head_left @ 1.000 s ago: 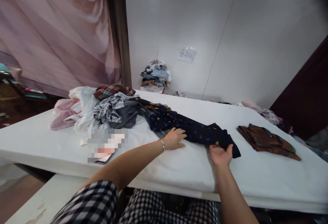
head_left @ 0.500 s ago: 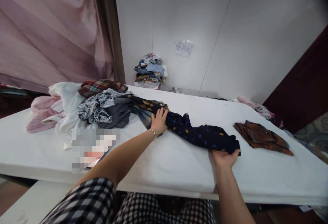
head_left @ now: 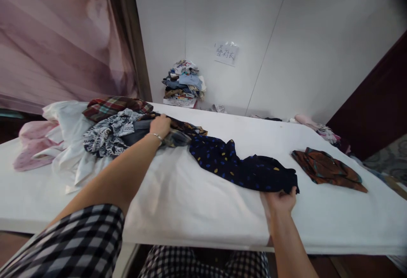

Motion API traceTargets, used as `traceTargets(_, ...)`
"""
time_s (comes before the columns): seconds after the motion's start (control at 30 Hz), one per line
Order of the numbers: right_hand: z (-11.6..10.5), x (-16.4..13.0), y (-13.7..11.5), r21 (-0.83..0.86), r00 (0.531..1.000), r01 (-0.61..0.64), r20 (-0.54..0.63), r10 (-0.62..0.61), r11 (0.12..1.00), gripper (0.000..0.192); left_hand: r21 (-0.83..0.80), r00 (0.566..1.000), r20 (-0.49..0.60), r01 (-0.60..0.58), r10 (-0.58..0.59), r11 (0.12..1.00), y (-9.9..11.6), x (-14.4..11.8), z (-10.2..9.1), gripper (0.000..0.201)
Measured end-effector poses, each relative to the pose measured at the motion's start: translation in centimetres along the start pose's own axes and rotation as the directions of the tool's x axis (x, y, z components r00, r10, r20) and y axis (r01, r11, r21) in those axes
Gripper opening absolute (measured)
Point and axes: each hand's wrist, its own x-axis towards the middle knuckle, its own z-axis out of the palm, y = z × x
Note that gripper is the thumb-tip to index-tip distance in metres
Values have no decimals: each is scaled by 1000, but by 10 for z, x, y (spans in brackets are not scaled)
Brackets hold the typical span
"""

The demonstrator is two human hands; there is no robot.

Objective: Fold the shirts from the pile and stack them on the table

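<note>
Your right hand (head_left: pixel 280 201) pinches the near end of the navy garment (head_left: pixel 241 168) at the front of the bench (head_left: pixel 203 210), fingers curled shut on the hem. Your left hand (head_left: pixel 160 126) is stretched far out to the garment's other end, where it runs into the heap (head_left: pixel 108 132); the grip there looks closed on dark cloth, but you cannot tell from this angle whether it has only the navy piece or some of the grey and patterned fabric beside it too. The garment lies strung across the bench between your two hands, twisted along its length. The main risk is at the left: if that grip has caught a neighbouring piece, a pull would likely drag part of the heap along, or tip the plaid shirt (head_left: pixel 111 105) and white cloth (head_left: pixel 68 119) toward the bench edge. The twist could also set into the cloth if you draw it taut as it lies. On the right, the pinch holds only a small edge, so a firm tug from the left might slide it out of your fingers. The brown garment (head_left: pixel 327 168) lies well apart to the right and looks safe from all this.
</note>
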Motion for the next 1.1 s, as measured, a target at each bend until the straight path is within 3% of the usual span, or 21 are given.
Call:
traceTargets(0.07, 0, 0, 1, 39, 1000, -8, -26, 9, 999, 69, 26, 997, -65, 41, -39, 999, -16, 0, -4, 44)
traceTargets(0.17, 5, -2, -2, 58, 998, 16, -64, -12, 998, 62, 38, 997, -48, 57, -55, 998, -24, -7, 9, 43)
traceTargets(0.27, 15, -7, -8, 113, 995, 5, -104, 7, 994, 58, 34, 1000, -12, 25, -25, 999, -7, -14, 27, 37)
traceTargets(0.37, 26, -12, -17, 274, 978, -51, -179, 103, 960, 54, 28, 995, -78, -58, 60, 998, 26, -18, 31, 37)
traceTargets(0.43, 31, -15, -21, 315, 966, -67, -217, 140, 947, 54, 1, 948, -149, -286, 282, 958, 49, -20, 31, 37)
traceTargets(0.5, 34, -16, -24, 312, 958, -80, -239, 159, 947, 55, -45, 829, -171, -547, 533, 836, 66, -22, 36, 36)
traceTargets(0.53, 35, -17, -25, 314, 955, -85, -246, 167, 946, 55, -80, 784, -150, -616, 602, 783, 71, -23, 42, 36)
traceTargets(0.57, 35, -18, -26, 316, 953, -87, -251, 171, 945, 53, -117, 779, -110, -627, 617, 771, 74, -22, 49, 36)
traceTargets(0.7, 32, -19, -24, 221, 972, -49, -212, 97, 974, 54, -168, 893, 33, -437, 448, 884, 56, -10, 77, 43)
traceTargets(0.77, 28, -19, -22, 176, 979, -56, -182, 89, 983, 58, -148, 921, 57, -374, 386, 915, 40, -1, 83, 46)
traceTargets(0.9, 21, -17, -22, 252, 913, -200, -303, 273, 947, 58, -61, 982, 40, -183, 185, 981, 11, 18, 80, 45)
traceTargets(1.0, 22, -17, -24, 298, 868, -240, -359, 342, 924, 61, -2, 1000, -25, -2, 2, 1000, 3, 28, 79, 46)
traceTargets(1.1, 26, -17, -25, 268, 884, -222, -351, 310, 937, 62, 2, 999, -47, 27, -27, 1000, 7, 29, 85, 46)
